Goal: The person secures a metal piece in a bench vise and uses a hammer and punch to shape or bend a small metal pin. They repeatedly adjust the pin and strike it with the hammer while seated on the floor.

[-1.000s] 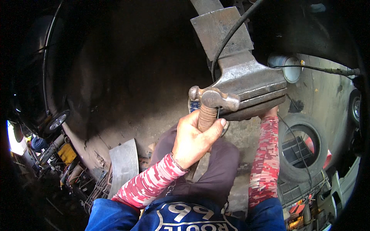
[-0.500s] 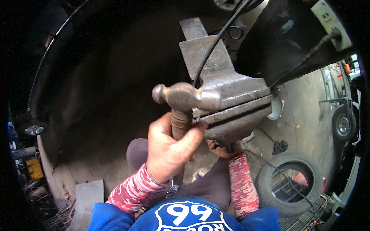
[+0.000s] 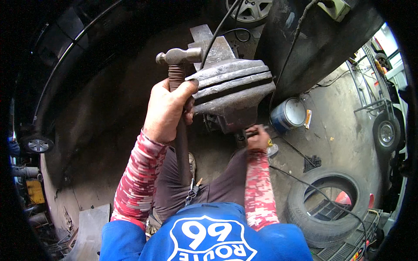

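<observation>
My left hand (image 3: 163,108) is closed around the upper handle of a ball-peen hammer (image 3: 177,56), whose head points up and whose handle hangs down past my wrist. The thumb lies against the left end of the jaws of a heavy steel bench vise (image 3: 237,98). A dark slot runs between the jaws; whether anything is clamped in it cannot be made out. Below the vise's front, beside the end of its screw (image 3: 241,138), my right hand (image 3: 258,139) is closed on what looks like the vise handle, mostly hidden by the fingers.
A dark cable (image 3: 217,35) passes behind the vise. To its right stands a blue paint can (image 3: 287,114) near a dark upright panel (image 3: 313,48). A loose tire (image 3: 300,217) lies at lower right, with another cable across it. A dark car (image 3: 52,74) fills the left.
The hammer and my left hand have shifted left and farther from my body. My right hand now shows more fully below the vise. The whole view has tilted, bringing the paint can into sight.
</observation>
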`<state>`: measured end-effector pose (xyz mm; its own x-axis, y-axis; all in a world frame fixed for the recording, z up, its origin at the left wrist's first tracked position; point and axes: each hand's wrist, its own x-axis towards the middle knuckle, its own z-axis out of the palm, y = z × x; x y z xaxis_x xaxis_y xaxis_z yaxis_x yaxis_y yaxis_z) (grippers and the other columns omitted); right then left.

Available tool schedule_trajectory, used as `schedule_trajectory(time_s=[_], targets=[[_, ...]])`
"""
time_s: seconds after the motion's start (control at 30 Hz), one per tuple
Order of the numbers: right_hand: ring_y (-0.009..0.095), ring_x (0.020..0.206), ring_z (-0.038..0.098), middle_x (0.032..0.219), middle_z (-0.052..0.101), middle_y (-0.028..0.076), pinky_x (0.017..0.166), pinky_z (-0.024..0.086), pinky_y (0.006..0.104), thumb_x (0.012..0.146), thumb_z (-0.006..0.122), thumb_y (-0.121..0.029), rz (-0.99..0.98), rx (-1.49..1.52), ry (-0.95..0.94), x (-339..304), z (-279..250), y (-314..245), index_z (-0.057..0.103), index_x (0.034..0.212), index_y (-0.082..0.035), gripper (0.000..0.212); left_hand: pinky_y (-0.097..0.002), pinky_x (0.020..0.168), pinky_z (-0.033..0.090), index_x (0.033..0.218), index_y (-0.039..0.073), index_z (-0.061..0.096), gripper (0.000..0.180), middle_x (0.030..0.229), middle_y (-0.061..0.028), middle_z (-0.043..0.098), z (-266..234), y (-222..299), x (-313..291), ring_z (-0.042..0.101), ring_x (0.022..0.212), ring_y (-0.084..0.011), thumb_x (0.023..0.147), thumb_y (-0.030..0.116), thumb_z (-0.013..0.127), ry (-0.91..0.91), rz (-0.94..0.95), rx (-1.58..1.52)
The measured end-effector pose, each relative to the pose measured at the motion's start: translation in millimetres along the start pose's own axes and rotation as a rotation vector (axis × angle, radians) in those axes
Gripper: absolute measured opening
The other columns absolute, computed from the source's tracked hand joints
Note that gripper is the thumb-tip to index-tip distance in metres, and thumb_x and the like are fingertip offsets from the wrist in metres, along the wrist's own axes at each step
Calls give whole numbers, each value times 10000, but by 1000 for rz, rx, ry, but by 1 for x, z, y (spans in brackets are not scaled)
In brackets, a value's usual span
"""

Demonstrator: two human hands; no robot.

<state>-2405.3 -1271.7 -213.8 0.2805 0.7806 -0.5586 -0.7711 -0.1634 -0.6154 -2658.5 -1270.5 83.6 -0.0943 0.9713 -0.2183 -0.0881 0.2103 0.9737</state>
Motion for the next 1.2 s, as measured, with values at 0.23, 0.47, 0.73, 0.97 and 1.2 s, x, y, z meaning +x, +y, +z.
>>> schedule_trajectory(time_s=[0.23, 0.47, 0.73, 0.97, 1.2], targets=[[313, 1105, 644, 1130, 674, 211, 1114, 378, 472, 988, 505, -530, -624, -162, -882, -150, 60, -108, 574, 1244, 42, 630, -254, 408, 417, 886, 51, 581, 190, 617, 9, 533, -5, -2, 4, 492, 437, -89, 897, 196, 704, 12, 19, 7], [184, 1023, 703, 1089, 746, 119, 931, 544, 327, 966, 700, -146, 257, -868, -1240, -224, 102, -66, 652, 1262, 28, 347, -256, 388, 393, 873, 65, 555, 178, 627, 18, 490, -59, -20, -12, 449, 422, -85, 890, 167, 700, 94, -15, 10], [85, 726, 658, 1019, 758, 119, 672, 550, 231, 999, 670, -111, -247, -749, -841, -210, 151, -73, 706, 1211, 23, 253, -264, 385, 405, 826, 66, 547, 192, 574, 23, 445, -125, -27, -63, 431, 395, -79, 922, 204, 637, -176, -110, -550], [85, 707, 644, 985, 738, 101, 622, 523, 206, 963, 695, -27, -393, -681, -870, -223, 169, -72, 719, 1166, 29, 213, -263, 344, 327, 808, 63, 530, 253, 526, 29, 397, -88, -22, -57, 388, 369, -72, 947, 252, 625, -372, -211, -554], [46, 728, 585, 857, 663, 6, 618, 453, 197, 914, 735, 20, -559, -615, -735, -225, 144, -82, 751, 1040, 7, 128, -242, 384, 351, 932, 58, 602, 236, 610, 14, 478, -57, -19, -48, 410, 429, -64, 949, 269, 706, -290, -206, -253]])
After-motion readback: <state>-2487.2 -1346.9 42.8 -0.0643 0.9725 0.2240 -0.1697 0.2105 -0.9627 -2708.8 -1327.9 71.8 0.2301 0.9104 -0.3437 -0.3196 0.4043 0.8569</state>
